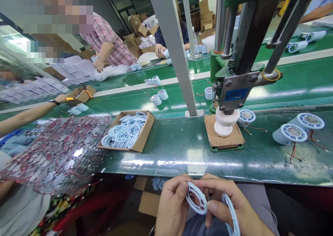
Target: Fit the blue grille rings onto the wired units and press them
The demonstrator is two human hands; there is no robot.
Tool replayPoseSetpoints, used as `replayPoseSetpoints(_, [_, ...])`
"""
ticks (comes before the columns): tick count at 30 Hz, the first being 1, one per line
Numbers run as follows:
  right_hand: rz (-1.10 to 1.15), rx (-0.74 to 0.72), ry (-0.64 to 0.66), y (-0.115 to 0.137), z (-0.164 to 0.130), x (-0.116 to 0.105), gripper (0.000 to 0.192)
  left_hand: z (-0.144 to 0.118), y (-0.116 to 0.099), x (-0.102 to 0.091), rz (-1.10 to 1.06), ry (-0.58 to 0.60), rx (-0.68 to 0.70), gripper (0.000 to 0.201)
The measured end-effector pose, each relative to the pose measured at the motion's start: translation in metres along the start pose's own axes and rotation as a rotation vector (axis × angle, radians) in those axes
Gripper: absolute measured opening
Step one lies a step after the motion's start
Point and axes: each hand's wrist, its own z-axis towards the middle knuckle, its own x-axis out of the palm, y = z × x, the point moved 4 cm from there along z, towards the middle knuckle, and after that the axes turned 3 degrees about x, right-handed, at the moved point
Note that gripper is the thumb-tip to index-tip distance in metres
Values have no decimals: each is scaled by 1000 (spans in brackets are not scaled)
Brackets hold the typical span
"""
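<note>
My left hand (170,206) is closed on a light blue plastic ring (191,202) with spokes, pinched between thumb and fingers. My right hand (240,203) grips a second light blue ring (232,217), seen nearly edge-on, and its thumb tip touches the edge of the first ring. Both hands are in front of the bench edge, above my lap. Beyond them, a cardboard box (147,133) full of similar blue rings (123,133) sits on the green bench. To its right stands a press (235,90) with a white round head over a white round base on a brown pad.
Blue cylindrical motor housings (288,133) with loose wires stand at the right. At left lies a heap of wired parts (65,149) on plastic. A grey post (179,55) rises behind the box. Other people work along the green conveyor (114,102); one arm (31,114) reaches in from the left.
</note>
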Motion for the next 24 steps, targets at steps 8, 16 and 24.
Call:
replayPoseSetpoints(8, [36, -10, 4, -3, 0, 0, 33, -1, -2, 2, -12, -43, -4, 38])
replayPoseSetpoints(16, [204, 41, -8, -13, -1, -4, 32, -7, -12, 18, -7, -86, -23, 46])
replayPoseSetpoints(24, [101, 36, -27, -12, -1, -7, 30, -7, -14, 16, 65, -34, 44, 42])
